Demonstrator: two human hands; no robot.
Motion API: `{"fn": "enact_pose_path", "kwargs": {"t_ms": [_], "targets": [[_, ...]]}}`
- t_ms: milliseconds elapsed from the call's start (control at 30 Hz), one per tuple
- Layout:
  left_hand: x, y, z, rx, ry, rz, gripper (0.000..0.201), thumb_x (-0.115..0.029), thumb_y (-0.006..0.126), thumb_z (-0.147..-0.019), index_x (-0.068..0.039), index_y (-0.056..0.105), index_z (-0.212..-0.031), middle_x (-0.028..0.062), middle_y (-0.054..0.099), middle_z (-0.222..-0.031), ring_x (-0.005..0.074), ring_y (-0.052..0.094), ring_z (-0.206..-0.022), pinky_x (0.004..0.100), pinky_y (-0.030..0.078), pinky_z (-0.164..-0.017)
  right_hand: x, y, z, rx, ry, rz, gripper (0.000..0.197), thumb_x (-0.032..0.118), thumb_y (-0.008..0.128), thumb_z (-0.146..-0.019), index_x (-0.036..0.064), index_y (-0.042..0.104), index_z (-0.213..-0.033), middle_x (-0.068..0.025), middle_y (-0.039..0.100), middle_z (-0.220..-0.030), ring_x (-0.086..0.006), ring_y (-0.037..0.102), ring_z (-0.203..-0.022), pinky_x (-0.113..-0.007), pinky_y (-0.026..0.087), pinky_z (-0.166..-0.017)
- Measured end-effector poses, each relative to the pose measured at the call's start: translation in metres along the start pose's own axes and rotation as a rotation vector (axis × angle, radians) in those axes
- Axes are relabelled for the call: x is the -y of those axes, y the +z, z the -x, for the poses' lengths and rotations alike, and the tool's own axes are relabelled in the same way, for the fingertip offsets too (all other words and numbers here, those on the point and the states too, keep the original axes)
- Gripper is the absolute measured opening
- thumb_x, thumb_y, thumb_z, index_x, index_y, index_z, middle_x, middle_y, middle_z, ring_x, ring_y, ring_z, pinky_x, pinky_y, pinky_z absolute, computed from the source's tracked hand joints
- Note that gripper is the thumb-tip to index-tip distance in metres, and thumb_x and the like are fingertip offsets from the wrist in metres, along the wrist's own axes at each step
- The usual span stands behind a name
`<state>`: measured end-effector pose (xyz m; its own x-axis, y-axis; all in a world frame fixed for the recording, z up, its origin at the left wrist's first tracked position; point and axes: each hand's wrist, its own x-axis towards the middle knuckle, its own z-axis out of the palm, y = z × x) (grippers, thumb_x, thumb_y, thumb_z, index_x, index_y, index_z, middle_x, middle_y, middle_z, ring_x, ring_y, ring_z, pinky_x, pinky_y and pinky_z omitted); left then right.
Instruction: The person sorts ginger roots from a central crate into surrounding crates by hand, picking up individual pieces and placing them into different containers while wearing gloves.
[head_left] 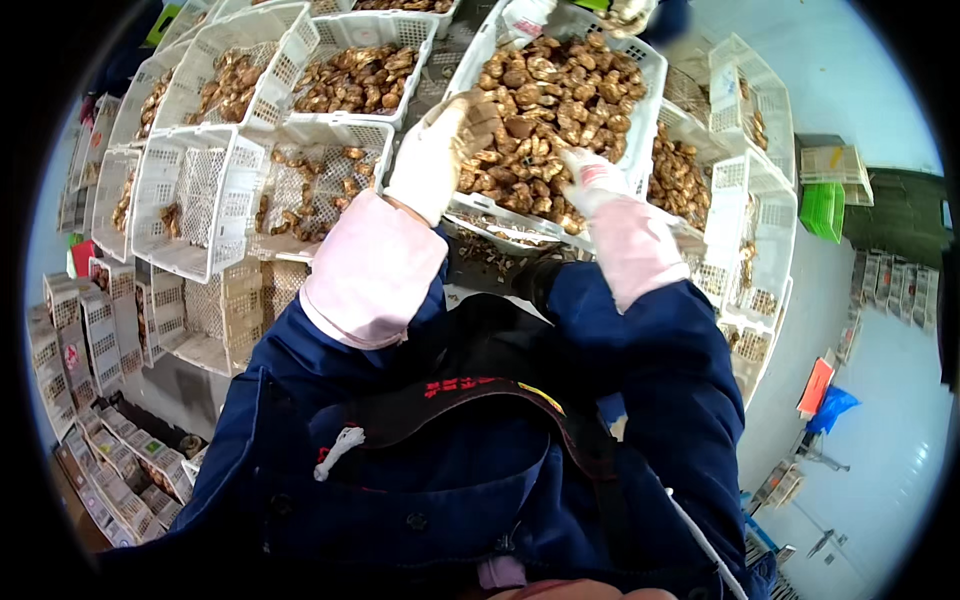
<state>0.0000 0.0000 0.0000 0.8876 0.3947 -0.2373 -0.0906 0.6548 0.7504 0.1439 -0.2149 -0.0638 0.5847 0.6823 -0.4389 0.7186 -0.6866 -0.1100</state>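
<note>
Brown, pale-stemmed mushrooms (565, 90) are heaped in a white plastic crate (648, 125) in front of me. At the crate's near left side is my left hand (435, 150), in a white glove with stained fingertips. Its fingers stretch out over the left edge of the heap, and I see nothing gripped in them. My right hand (597, 182), gloved too, reaches into the near right part of the heap. Its fingers close on a mushroom there, partly hidden among the others. Pink sleeve cuffs cover both my wrists.
Across the crate, another person's gloved hands (527, 18) are at its far rim. White crates (345, 135) with mushrooms stand to the left, one holding only a few (172, 220). More crates (735, 195) line the right side. A green crate (822, 212) stands farther right.
</note>
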Motion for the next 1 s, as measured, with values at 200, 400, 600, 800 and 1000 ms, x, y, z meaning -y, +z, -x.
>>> {"fn": "enact_pose_path", "kwargs": {"t_ms": [200, 400, 600, 800, 1000], "targets": [[-0.021, 0.021, -0.004, 0.057, 0.03, -0.103, 0.039, -0.025, 0.051, -0.1, 0.003, 0.054, -0.127, 0.0143, 0.065, -0.112, 0.024, 0.063, -0.103, 0.0382, 0.051, -0.093, 0.007, 0.058, -0.057, 0.22, 0.228, 0.272, 0.062, 0.009, 0.054, -0.09, 0.0307, 0.038, -0.146, -0.0069, 0.037, -0.151, -0.027, 0.061, -0.114, -0.039, 0.054, -0.091], [-0.02, 0.014, -0.006, 0.075, -0.022, -0.088, 0.042, -0.026, 0.049, -0.101, 0.004, 0.052, -0.13, 0.0146, 0.063, -0.115, 0.0246, 0.062, -0.105, 0.0372, 0.05, -0.096, 0.001, 0.057, -0.069, 0.159, 0.513, -0.2, 0.049, 0.045, 0.045, -0.094, 0.0224, 0.048, -0.138, -0.0159, 0.062, -0.122, -0.0322, 0.061, -0.112, -0.041, 0.05, -0.092], [-0.012, -0.005, -0.011, 0.033, -0.053, -0.257, 0.044, -0.026, 0.052, -0.1, 0.003, 0.05, -0.133, 0.0145, 0.062, -0.119, 0.0234, 0.06, -0.11, 0.0362, 0.049, -0.098, 0.026, -0.016, -0.009, -0.332, 0.329, -0.653, 0.045, 0.018, 0.064, -0.084, 0.0122, 0.056, -0.128, -0.0105, 0.059, -0.13, -0.0238, 0.058, -0.117, -0.031, 0.043, -0.102], [0.015, 0.031, 0.014, 0.325, -0.36, -0.032, 0.051, -0.025, 0.059, -0.097, -0.001, 0.04, -0.138, 0.0126, 0.057, -0.126, 0.0227, 0.058, -0.113, 0.0383, 0.05, -0.094, 0.072, -0.055, 0.086, -0.716, -0.042, -1.683, 0.039, 0.001, 0.063, -0.086, 0.0024, 0.055, -0.124, -0.0082, 0.061, -0.115, -0.0129, 0.06, -0.094, -0.025, 0.05, -0.085], [0.017, 0.029, 0.041, 0.269, -0.331, -0.061, 0.039, -0.015, 0.065, -0.093, -0.005, 0.052, -0.129, 0.0069, 0.062, -0.115, 0.0201, 0.064, -0.1, 0.0354, 0.052, -0.09, 0.095, -0.025, 0.101, -0.763, -0.06, -1.633, 0.024, 0.004, 0.055, -0.094, 0.0021, 0.06, -0.118, -0.0055, 0.064, -0.112, -0.0126, 0.058, -0.103, -0.025, 0.045, -0.093]]}}
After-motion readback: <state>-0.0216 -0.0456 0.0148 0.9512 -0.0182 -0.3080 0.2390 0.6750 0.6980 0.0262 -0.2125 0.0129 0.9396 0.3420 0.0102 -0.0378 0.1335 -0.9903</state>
